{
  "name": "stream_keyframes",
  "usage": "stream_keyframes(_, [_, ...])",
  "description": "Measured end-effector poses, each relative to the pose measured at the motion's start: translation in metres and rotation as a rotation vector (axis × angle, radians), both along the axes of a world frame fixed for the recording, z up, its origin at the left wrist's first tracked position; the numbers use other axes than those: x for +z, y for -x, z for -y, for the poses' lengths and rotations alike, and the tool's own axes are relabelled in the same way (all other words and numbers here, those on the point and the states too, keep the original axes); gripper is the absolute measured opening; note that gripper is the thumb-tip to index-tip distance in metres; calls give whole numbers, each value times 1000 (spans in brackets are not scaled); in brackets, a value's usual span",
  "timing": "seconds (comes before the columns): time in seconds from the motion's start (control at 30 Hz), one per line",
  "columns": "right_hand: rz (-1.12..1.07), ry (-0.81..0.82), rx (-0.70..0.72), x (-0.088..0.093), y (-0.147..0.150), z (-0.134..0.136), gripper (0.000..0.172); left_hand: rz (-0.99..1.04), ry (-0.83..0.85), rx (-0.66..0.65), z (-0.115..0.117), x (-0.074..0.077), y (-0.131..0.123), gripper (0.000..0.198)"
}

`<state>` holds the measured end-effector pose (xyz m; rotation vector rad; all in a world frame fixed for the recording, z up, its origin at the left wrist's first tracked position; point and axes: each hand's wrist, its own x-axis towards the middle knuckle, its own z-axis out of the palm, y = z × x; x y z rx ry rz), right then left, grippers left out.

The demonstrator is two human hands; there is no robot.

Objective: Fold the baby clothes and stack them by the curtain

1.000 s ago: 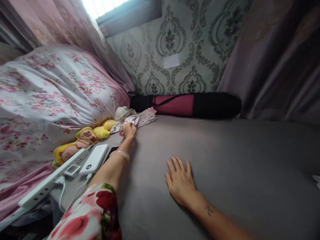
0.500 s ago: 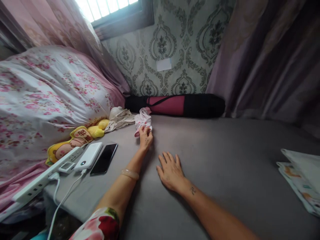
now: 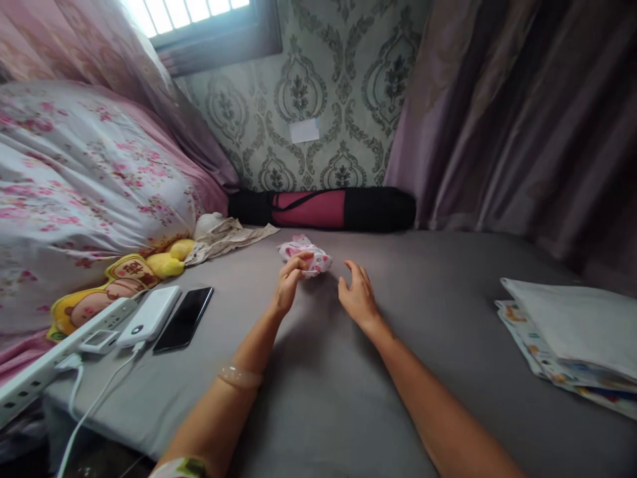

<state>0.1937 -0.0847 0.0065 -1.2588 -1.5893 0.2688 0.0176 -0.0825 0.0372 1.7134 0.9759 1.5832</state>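
My left hand [image 3: 290,282] pinches a small crumpled cloth [image 3: 318,260], white and pink with red spots, and holds it just over the grey sheet [image 3: 318,372]. What kind of cloth piece it is, I cannot tell. To the right of the cloth is my right hand [image 3: 358,292], fingers curved and apart, holding nothing. A gap separates its fingertips from the cloth. Beyond my left hand lies a beige cloth [image 3: 226,238], loosely bunched beside the yellow plush pieces.
A black phone [image 3: 184,318], a white power bank [image 3: 149,316] and a power strip [image 3: 64,355] with cables lie at left, near plush toys [image 3: 94,302]. Folded cloths [image 3: 572,332] are stacked at right. A black and maroon long bag [image 3: 318,208] rests against the wall.
My left hand has carried the spotted cloth rightward, away from the beige cloth. My right hand has lifted off the sheet and come near the cloth. The camera view has turned slightly right.
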Motion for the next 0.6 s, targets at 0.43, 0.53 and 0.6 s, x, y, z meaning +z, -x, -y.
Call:
stream_keyframes(0.43, [-14,117,111,40,-29,2,16,-208,-131,263,18,10,-16,16])
stream_keyframes(0.53, [15,8,106,67,-35,12,15,-246,-122,347,12,-1,-16,53])
stream_keyframes(0.6, [42,-58,149,84,-39,21,14,-222,-51,354,9,-6,-17,65])
